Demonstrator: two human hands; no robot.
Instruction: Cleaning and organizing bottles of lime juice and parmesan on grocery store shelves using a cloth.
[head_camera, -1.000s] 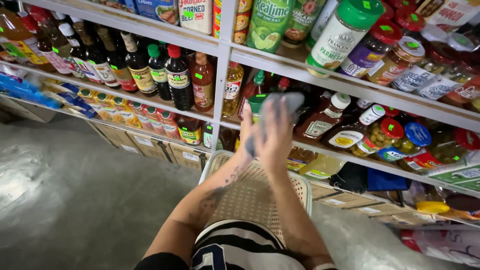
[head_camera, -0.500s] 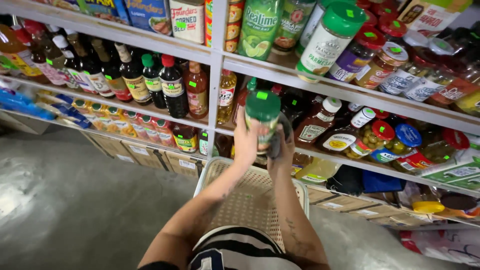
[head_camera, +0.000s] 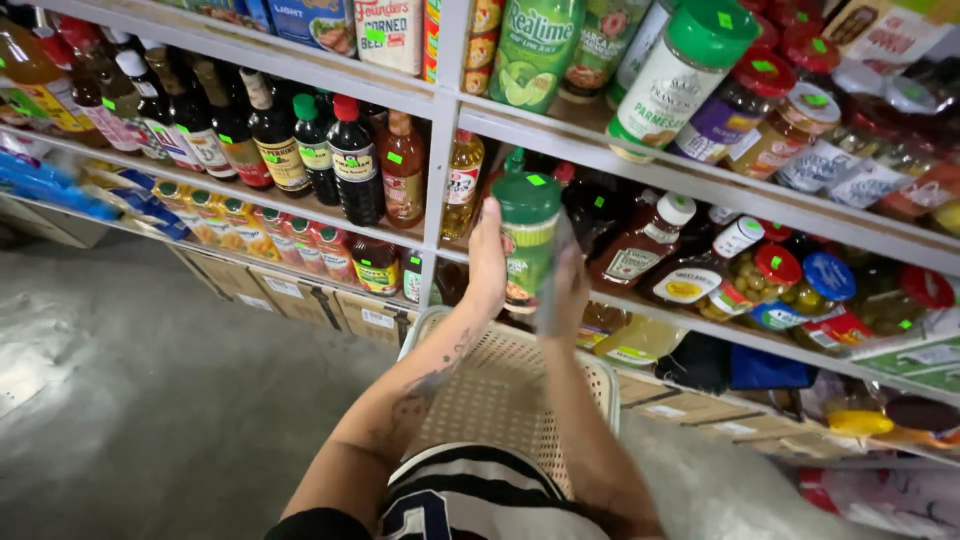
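shaker jar (head_camera: 528, 240): green lid, green label | basket (head_camera: 590, 375): beige lattice | floor (head_camera: 150, 400): grey

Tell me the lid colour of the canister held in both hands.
Green, on the cylindrical shaker canister; the head view shows it best.

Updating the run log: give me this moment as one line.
left hand: on green-lidded jar | right hand: on jar, with grey cloth | jar: upright above cream basket | front: shelf of bottles

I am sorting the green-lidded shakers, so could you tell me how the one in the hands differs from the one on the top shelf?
The held shaker stands upright between the left hand and the right hand; the shelf shaker leans, untouched. The held shaker has a mostly green label, the shelf shaker a white one. The shelf shaker looks bigger, though nearer the camera. Both have green lids with small stickers.
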